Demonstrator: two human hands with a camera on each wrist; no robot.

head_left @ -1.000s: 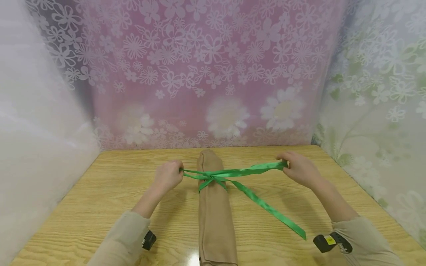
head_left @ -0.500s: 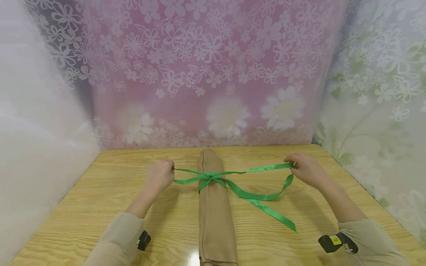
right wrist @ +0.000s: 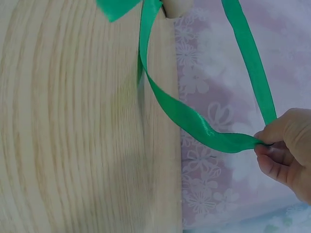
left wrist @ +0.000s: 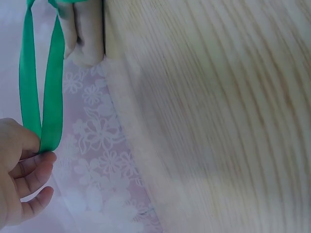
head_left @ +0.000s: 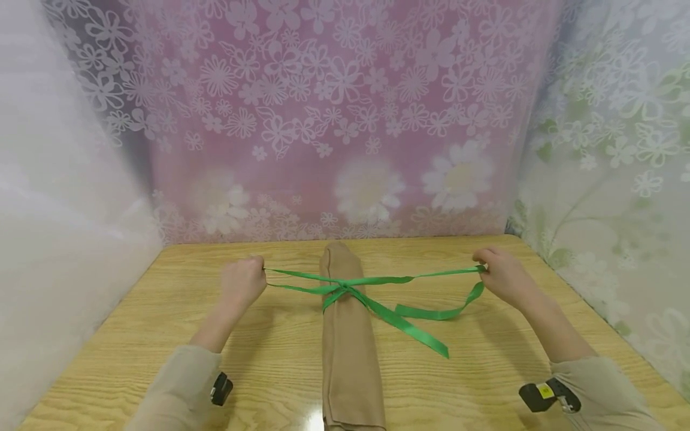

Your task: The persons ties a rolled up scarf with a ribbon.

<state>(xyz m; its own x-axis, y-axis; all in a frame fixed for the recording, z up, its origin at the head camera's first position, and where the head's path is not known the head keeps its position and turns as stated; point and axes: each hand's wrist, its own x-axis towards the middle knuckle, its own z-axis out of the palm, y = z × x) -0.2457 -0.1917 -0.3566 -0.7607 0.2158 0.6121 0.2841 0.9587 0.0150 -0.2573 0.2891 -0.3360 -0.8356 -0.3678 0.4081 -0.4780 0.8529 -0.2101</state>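
A tan rolled cloth [head_left: 348, 335] lies lengthwise on the wooden table [head_left: 162, 335], with a green ribbon [head_left: 377, 280] knotted round its upper part. My left hand [head_left: 242, 281] pinches a ribbon loop [left wrist: 43, 97] to the left of the roll. My right hand [head_left: 498, 275] pinches another loop [right wrist: 218, 136] to the right. Both loops stretch taut away from the knot [head_left: 342, 288]. A loose ribbon tail [head_left: 420, 335] lies on the table right of the roll.
Flowered curtains close in the table: pink at the back [head_left: 334, 120], white on the left [head_left: 64, 197], green-white on the right [head_left: 620, 167]. Bare tabletop [head_left: 485, 365] shows on both sides of the roll.
Both hands have moved apart, left hand leftward and right hand rightward, drawing the loops longer. The loose tail has been pulled shorter and closer to the roll.
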